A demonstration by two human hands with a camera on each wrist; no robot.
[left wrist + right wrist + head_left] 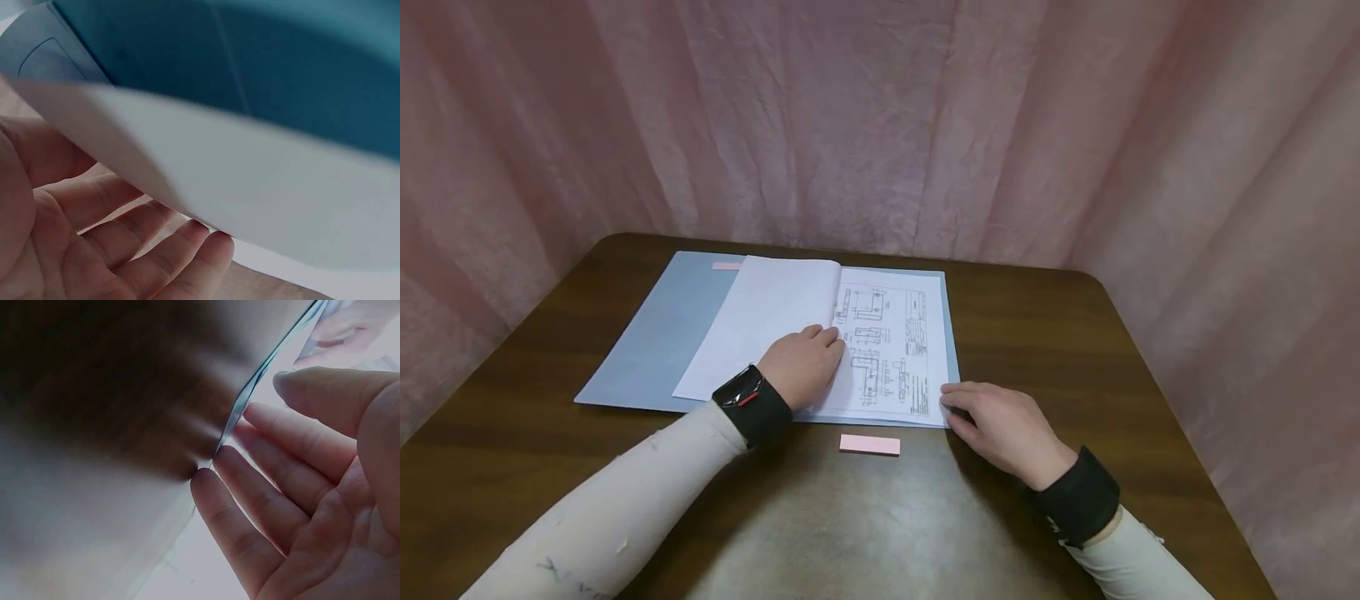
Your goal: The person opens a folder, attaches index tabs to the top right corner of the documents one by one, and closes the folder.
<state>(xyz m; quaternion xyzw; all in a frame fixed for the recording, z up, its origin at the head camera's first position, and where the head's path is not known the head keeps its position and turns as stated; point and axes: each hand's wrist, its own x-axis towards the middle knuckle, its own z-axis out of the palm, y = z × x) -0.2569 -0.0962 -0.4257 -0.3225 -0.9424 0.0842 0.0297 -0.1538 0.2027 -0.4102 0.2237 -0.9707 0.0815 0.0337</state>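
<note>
A light blue folder (632,350) lies spread on the table with white sheets in it. One sheet (760,308) is turned over to the left, its blank side up; to its right shows a page of technical drawings (891,358). My left hand (805,362) rests on the paper by the fold, fingers fairly straight. In the left wrist view its fingertips (219,244) touch the white paper's edge. My right hand (1003,425) lies at the folder's lower right edge. Its fingers (262,481) are extended and touch that edge in the right wrist view, pinching nothing.
A pink strip-shaped block (869,445) lies on the brown wooden table (1030,333) in front of the folder. A pink label (726,267) is at the folder's upper left. Behind the table hangs a pink curtain (880,125).
</note>
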